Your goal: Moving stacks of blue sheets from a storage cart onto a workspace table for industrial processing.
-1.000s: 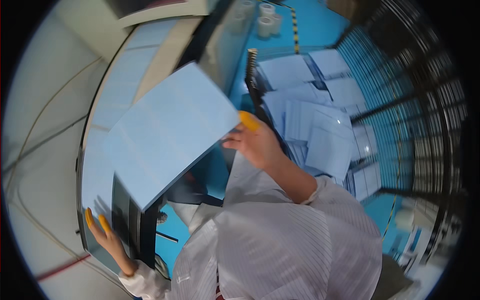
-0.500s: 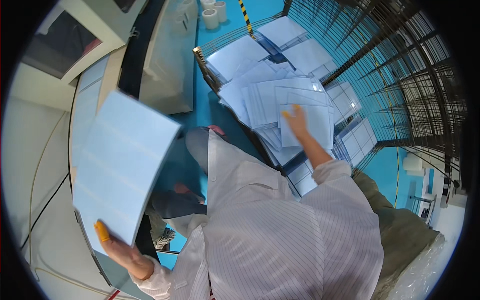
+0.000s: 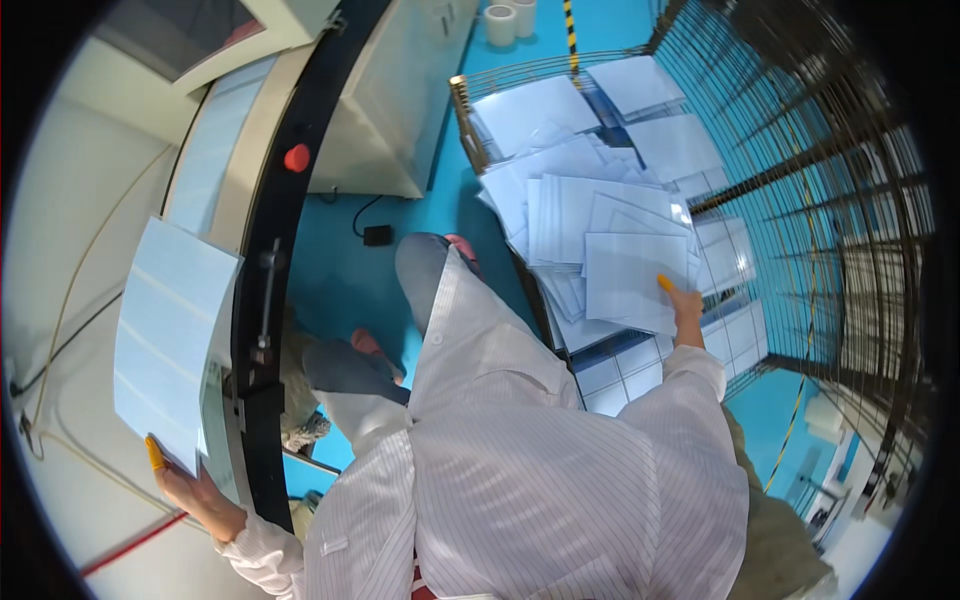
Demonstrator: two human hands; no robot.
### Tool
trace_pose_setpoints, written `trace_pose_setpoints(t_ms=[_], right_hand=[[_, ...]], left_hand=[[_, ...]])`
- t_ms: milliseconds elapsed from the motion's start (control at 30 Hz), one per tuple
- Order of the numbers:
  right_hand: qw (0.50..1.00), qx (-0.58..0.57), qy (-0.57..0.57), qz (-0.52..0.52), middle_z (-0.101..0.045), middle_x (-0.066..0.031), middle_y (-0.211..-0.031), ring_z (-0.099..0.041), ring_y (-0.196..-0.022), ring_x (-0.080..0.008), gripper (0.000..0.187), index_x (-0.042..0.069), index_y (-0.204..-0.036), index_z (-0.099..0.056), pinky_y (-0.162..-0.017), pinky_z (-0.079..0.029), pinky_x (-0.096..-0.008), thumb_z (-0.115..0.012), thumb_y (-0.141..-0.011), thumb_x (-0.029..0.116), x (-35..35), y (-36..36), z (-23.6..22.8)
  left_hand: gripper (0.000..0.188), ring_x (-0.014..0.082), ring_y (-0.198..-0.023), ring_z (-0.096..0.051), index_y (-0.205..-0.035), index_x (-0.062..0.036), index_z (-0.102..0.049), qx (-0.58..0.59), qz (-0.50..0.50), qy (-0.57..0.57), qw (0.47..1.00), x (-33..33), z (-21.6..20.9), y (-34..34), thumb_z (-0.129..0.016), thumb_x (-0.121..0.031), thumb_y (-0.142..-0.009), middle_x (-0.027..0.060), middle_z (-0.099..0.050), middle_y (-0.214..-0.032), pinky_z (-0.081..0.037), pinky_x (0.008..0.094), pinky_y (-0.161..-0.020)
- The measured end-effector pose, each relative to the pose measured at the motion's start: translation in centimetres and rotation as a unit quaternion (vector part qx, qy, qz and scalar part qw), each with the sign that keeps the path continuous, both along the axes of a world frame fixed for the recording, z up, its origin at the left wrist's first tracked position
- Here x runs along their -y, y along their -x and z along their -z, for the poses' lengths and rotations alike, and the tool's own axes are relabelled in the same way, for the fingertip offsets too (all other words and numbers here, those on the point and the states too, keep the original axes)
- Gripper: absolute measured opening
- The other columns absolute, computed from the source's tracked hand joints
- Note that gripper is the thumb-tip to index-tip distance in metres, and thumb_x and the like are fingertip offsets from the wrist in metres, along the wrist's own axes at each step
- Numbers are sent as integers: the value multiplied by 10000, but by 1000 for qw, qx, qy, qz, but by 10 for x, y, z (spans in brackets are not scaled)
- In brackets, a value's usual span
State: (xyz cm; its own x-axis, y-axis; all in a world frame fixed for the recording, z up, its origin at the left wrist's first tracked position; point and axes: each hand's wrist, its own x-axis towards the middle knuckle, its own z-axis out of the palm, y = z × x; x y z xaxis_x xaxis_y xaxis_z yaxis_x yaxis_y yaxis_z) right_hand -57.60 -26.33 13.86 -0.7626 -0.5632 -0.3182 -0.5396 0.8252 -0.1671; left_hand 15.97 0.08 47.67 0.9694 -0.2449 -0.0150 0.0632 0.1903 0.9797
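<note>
My left hand (image 3: 190,490), with an orange finger cot on the thumb, grips the lower corner of a large pale blue sheet (image 3: 170,335) held over the white machine bed (image 3: 80,200) at the left. My right hand (image 3: 685,305), also with an orange fingertip cover, reaches out to the right and rests on the top sheet (image 3: 625,275) of a loose pile of pale blue sheets (image 3: 590,215) lying on a wire cart (image 3: 465,110). Whether its fingers pinch that sheet is hidden. My white striped coat fills the lower middle.
A black machine rim (image 3: 290,230) with a red button (image 3: 297,157) runs between the white bed and the blue floor (image 3: 340,280). A grey cabinet (image 3: 400,90) stands beyond. Wire cage walls (image 3: 820,200) enclose the right. Two tape rolls (image 3: 508,20) sit on the floor far off.
The blue sheet went from both hands at the centre to my left hand alone, out to the left. My right hand let go and swung right onto the pile.
</note>
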Motion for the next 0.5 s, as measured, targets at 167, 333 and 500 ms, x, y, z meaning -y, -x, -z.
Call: trace_pose_setpoints(t_ms=[167, 333, 500], right_hand=[[972, 197, 97, -82, -548, -189, -1144, -529, -1032, -279, 1001, -99, -1160, -489, -866, -425, -332, -728, -520, 633, -9, 78, 13], [857, 488, 154, -70, -547, -96, -1118, -500, -1000, -168, 580, -75, -1145, -519, -885, -374, -258, -644, -777, 355, -34, -12, -95], [888, 456, -50, 39, -269, -92, -1397, -306, -1217, -322, 715, 108, -1380, -231, -1011, -278, -419, -535, -829, 446, -34, -104, -220]], left_hand=[[334, 254, -1025, -537, -1150, 22, -503, -27, -70, -39, 996, -42, 6, -36, -377, -119, -875, 130, -555, -1116, -429, 382, -906], [232, 153, -855, -577, -1023, 29, -547, -58, -124, 1, 991, -137, 42, -86, -484, -139, -875, 75, -601, -928, -468, 259, -776], [274, 98, -673, -559, -1067, 0, -517, -102, -218, -56, 969, -200, 55, -93, -356, -76, -859, 43, -552, -843, -500, 213, -611]])
